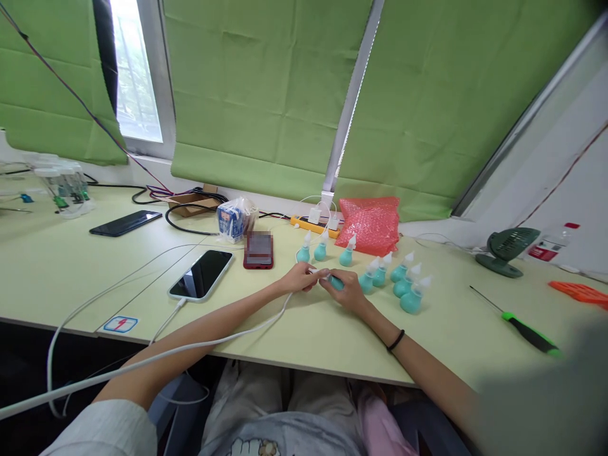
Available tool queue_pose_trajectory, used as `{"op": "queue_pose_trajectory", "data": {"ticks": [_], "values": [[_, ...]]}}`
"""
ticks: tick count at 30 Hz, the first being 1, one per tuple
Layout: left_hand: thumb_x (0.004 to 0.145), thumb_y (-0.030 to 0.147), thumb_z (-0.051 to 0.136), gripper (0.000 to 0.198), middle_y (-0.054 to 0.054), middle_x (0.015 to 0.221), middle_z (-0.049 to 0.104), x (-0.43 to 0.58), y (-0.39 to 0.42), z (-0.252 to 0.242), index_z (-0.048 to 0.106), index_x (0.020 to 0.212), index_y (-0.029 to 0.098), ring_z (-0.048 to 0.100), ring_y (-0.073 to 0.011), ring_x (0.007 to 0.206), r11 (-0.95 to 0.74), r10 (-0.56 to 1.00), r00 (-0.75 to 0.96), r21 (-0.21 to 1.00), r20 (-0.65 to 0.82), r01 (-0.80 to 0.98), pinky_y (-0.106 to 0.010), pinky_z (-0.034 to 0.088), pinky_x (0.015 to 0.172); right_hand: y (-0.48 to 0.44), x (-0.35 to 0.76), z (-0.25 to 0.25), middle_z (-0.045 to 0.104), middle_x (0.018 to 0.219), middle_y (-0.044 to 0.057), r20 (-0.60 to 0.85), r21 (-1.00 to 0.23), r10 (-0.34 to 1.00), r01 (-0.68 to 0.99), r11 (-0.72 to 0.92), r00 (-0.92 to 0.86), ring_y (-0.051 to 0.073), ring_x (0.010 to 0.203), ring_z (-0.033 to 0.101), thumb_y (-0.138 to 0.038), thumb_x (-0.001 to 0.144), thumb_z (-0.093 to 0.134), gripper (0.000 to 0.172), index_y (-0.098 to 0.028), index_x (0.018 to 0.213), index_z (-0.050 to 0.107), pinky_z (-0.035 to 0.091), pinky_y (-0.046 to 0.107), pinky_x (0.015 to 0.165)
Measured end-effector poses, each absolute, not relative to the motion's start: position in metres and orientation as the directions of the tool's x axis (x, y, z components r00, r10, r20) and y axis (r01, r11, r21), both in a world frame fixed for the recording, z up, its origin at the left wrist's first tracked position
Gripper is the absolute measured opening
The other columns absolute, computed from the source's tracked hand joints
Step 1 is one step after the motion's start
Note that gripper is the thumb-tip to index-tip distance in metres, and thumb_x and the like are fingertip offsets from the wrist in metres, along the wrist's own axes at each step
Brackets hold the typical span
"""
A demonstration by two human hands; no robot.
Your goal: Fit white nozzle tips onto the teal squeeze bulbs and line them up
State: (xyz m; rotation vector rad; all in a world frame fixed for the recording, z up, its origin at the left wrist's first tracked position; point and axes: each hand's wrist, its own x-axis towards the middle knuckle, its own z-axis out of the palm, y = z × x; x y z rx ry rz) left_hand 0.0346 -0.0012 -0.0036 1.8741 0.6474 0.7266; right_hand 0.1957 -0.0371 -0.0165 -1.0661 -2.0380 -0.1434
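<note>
My right hand [349,292] is wrapped round a teal squeeze bulb [336,282], which looks like a nasal aspirator. Just left of it, my left hand [299,277] is closed, its fingertips pinching a pale tip at the bulb's end. My fingers cover most of that tip, so whether it is joined to the bulb I cannot tell. Beyond my hands stand a teal bulb with a clear pointed tip [346,254] and two more like it. Several others, among them the nearest bulb [411,301], stand in a cluster to the right of my right hand.
A white cable [256,329] crosses over my left forearm. Left of my hands lie a charging phone [202,275] and a red-cased phone [259,251]. Behind are a yellow power strip [304,224] and red bubble wrap [369,223]. A screwdriver [529,332] and green fan [510,247] are right.
</note>
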Motion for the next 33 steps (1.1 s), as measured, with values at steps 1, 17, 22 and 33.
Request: {"op": "queue_pose_trajectory", "data": {"ticks": [1, 17, 22, 33], "values": [[0.069, 0.056, 0.039, 0.049, 0.004, 0.034, 0.034, 0.035, -0.002, -0.005, 0.036, 0.044, 0.013, 0.028, -0.0033, 0.033, -0.405, 0.691, 0.687, 0.907, 0.223, 0.113, -0.019, 0.021, 0.037, -0.037, 0.195, -0.017, 0.057, 0.059, 0.002, 0.699, -0.241, 0.633, 0.725, 0.646, -0.332, 0.011, 0.053, 0.05, -0.032, 0.071, 0.049, 0.018, -0.016, 0.067, 0.056, 0.036, 0.022, 0.053], [0.075, 0.051, 0.026, 0.047, 0.006, 0.028, 0.024, 0.036, 0.006, -0.001, 0.045, 0.053, 0.014, 0.017, -0.0053, 0.027, 0.064, 0.623, 0.781, 0.998, -0.044, 0.005, -0.02, 0.016, 0.034, -0.042, 0.194, -0.013, 0.053, 0.056, 0.001, 0.736, -0.297, 0.632, 0.722, 0.625, -0.244, 0.011, 0.051, 0.047, -0.032, 0.068, 0.05, 0.016, -0.017, 0.065, 0.052, 0.037, 0.022, 0.053], [0.067, 0.048, 0.045, 0.038, 0.005, 0.039, 0.033, 0.033, 0.014, -0.005, 0.053, 0.058, 0.012, 0.028, -0.005, 0.037, -0.411, 0.792, 0.568, 0.883, 0.223, 0.227, -0.019, 0.018, 0.04, -0.037, 0.198, -0.014, 0.051, 0.056, 0.0, 0.681, -0.336, 0.689, 0.73, 0.595, -0.248, 0.01, 0.051, 0.044, -0.032, 0.071, 0.044, 0.019, -0.016, 0.065, 0.052, 0.035, 0.021, 0.053], [0.063, 0.03, 0.054, 0.028, 0.0, 0.063, 0.055, 0.03, 0.016, -0.017, 0.057, 0.089, 0.019, 0.049, -0.0141, 0.06, -0.64, 0.767, 0.56, 0.413, 0.312, 0.647, -0.021, 0.031, 0.053, -0.034, 0.198, -0.017, 0.049, 0.054, -0.001, 0.629, -0.343, 0.734, 0.755, 0.558, -0.257, 0.009, 0.051, 0.043, -0.031, 0.072, 0.044, 0.02, -0.015, 0.061, 0.051, 0.034, 0.02, 0.053]]}}
